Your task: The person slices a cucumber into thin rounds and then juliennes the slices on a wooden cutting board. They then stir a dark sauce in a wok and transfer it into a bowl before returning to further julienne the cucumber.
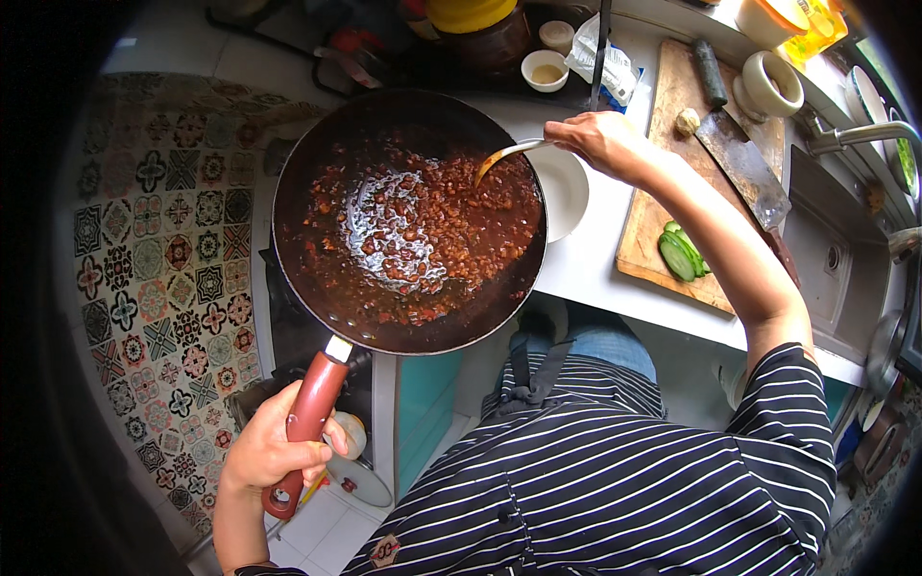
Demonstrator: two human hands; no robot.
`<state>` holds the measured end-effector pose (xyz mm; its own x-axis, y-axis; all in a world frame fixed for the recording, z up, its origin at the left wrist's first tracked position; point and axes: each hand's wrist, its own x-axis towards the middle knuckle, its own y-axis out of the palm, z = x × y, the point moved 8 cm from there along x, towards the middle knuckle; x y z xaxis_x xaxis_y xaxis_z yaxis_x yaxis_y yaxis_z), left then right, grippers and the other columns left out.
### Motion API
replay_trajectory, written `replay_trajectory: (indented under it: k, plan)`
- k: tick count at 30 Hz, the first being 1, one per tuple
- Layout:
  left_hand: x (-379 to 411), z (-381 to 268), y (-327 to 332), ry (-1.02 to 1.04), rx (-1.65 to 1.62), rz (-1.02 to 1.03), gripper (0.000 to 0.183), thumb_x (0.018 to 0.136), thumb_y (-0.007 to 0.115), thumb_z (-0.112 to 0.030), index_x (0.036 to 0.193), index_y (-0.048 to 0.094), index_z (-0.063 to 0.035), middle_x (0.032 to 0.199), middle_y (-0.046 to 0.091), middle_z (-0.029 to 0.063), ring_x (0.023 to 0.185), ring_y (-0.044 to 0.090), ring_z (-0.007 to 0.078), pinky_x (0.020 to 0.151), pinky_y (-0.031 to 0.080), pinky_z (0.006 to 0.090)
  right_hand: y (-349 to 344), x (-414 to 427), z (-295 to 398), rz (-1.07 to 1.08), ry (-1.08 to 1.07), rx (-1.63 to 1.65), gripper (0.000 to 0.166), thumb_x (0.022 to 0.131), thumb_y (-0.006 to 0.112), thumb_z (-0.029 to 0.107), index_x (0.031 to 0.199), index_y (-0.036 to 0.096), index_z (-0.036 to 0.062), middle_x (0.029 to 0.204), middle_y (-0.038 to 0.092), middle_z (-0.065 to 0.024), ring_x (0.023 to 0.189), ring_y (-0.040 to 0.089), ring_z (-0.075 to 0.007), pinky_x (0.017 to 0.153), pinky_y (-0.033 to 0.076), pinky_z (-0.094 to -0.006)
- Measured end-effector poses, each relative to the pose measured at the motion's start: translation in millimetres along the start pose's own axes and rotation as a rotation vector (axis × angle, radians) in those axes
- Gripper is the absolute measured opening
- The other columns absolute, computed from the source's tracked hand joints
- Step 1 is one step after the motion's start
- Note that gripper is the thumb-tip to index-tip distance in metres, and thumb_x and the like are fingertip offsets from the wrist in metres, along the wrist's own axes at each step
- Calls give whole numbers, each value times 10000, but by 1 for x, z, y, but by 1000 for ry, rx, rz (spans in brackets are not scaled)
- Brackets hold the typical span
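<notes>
My left hand (277,446) is closed around the reddish-brown handle of a dark frying pan (410,338), which is held tilted over the counter's edge. In the pan lies a dark red, oily sauce with minced bits (461,223). My right hand (594,140) grips the handle of a metal spoon (508,150), whose sauce-stained bowl dips into the pan at its right side. A white bowl (565,189) stands on the counter, partly hidden under the pan's right rim.
On the right, a wooden cutting board (648,245) bears cucumber slices (678,255), a cleaver (745,169), a pestle (709,72) and a pale lump. Beyond are a mortar (781,86), a faucet (864,133) and a sink (821,288). A small bowl (545,72) and a yellow-lidded jar (479,43) stand at the back.
</notes>
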<state>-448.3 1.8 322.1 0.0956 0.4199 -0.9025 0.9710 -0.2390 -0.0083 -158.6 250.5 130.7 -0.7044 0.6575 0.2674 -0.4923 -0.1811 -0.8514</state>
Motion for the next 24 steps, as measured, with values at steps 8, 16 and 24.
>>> replay_trajectory:
  k: [8,16,24]
  plan:
    - [1,-27,10,-20,108,-30,697,803,689,30,1387,308,17,902,643,159,535,559,128,477,485,255,-6,-22,-4,-53,-10,41,140,959,511,220,948,534,81,756,600,-142,704,633,-341,590,492,-436]
    - [2,-46,17,-47,159,-92,671,787,635,78,1376,319,14,898,641,159,523,551,120,474,485,253,-4,-49,-11,-49,56,29,118,948,530,169,994,563,66,817,623,-137,806,648,-310,708,518,-414]
    - [-1,-59,25,-77,233,-118,663,782,654,51,1362,335,29,905,645,145,534,552,111,473,481,242,-7,-76,-18,-106,100,77,159,927,576,162,1068,585,90,905,654,-118,864,653,-291,763,542,-394]
